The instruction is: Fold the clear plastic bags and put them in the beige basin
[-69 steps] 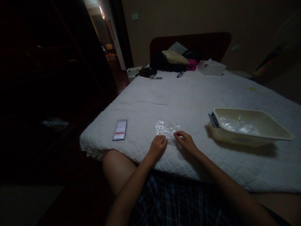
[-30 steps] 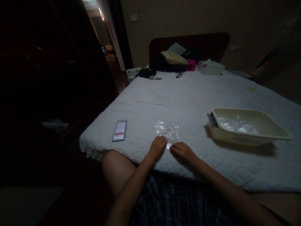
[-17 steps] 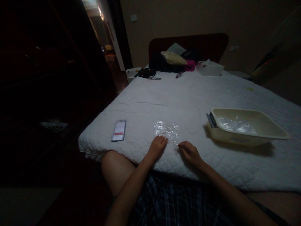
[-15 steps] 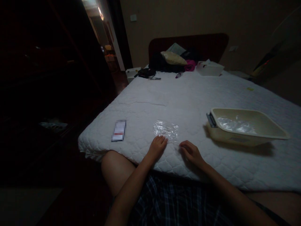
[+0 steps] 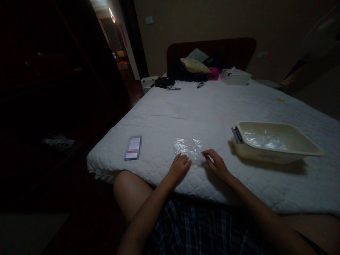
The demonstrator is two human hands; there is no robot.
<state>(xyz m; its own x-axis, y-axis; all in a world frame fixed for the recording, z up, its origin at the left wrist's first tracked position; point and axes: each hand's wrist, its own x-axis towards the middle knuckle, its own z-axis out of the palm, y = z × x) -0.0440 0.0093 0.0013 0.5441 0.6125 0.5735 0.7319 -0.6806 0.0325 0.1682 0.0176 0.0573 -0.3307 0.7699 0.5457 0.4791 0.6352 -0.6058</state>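
A clear plastic bag [image 5: 188, 146] lies flat on the white quilted bed cover near the bed's front edge. Resting on the bag's near edge is my left hand [image 5: 180, 168], with its fingers stretched out and lying flat. My right hand [image 5: 217, 164] is at the bag's right edge, thumb and forefinger closed in what looks like a pinch on the thin film. The exact contact at those fingertips is hard to make out in the dim light.
To the right stands a cream plastic bin [image 5: 281, 154] with a grey latch and crumpled clear plastic inside. A phone [image 5: 133, 148] lies to the left. Farther back are a white box [image 5: 236, 77], a pillow [image 5: 194, 66] and a dark bag [image 5: 164, 82].
My right hand has moved slightly up and away from me along the bag's right edge. My left hand stays on the near edge. The view has shifted a little.
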